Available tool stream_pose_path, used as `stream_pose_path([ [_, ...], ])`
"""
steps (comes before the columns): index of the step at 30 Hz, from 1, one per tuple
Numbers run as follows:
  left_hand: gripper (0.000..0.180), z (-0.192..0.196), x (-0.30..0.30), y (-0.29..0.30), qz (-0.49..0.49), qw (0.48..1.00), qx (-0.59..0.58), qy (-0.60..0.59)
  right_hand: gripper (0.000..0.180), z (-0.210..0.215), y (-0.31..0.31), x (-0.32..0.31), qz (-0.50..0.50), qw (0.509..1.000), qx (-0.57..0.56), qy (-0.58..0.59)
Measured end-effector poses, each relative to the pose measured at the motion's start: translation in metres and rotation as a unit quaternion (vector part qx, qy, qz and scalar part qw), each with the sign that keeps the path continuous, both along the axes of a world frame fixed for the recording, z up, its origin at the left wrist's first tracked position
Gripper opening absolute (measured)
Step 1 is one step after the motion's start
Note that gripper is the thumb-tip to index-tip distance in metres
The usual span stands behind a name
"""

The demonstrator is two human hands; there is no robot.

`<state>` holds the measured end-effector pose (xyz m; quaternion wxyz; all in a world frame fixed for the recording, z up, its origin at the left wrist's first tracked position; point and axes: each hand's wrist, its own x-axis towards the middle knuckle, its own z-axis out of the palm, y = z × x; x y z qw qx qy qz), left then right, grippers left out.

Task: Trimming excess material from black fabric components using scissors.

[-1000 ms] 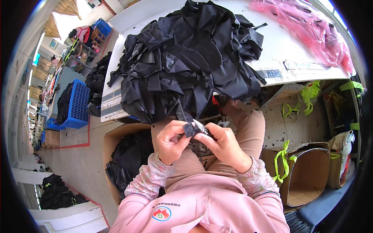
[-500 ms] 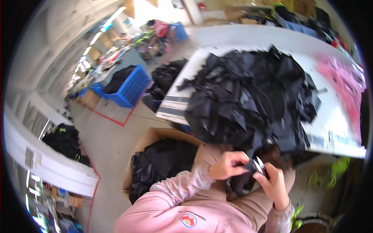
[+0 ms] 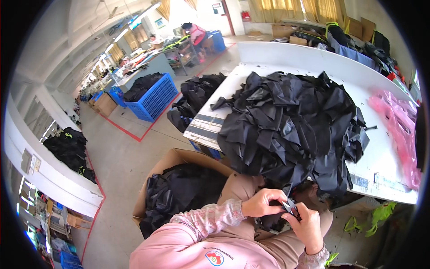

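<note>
My left hand [image 3: 266,203] is closed in a pinch on the edge of a black fabric piece [image 3: 273,221] above my lap. My right hand [image 3: 307,225] is closed around small thread snips [image 3: 290,207], whose metal blades point toward my left fingertips and the fabric there. Just beyond both hands, a large heap of black fabric pieces [image 3: 286,125] covers much of the white table [image 3: 358,92] and hangs over its near edge. Fingers partly hide the spot where blades and cloth meet.
Left of my knees stands a cardboard box [image 3: 142,190] filled with black fabric. Pink plastic sheeting [image 3: 396,130] lies on the table's right side. Farther off are a blue crate [image 3: 154,101], black bundles [image 3: 201,92] and people at workbenches. Green strips [image 3: 380,219] hang at lower right.
The view has tilted up, showing more of the far room. My right hand has moved closer to my left, bringing the snips nearer the pinched fabric.
</note>
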<state>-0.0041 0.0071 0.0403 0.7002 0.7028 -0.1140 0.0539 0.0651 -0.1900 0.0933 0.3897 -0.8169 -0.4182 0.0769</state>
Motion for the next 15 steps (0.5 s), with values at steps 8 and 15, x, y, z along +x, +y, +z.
stream_pose_path([
  [8, 0.013, 0.025, 0.000, 0.016, 0.013, 0.988, -0.128, 0.088, 0.037, -0.006, 0.007, 0.027, 0.063, 0.986, 0.071, 0.139],
  [15, 0.015, 0.007, 0.008, 0.015, -0.048, 0.981, -0.166, 0.084, 0.039, -0.009, -0.006, 0.032, 0.094, 0.973, 0.037, 0.210],
])
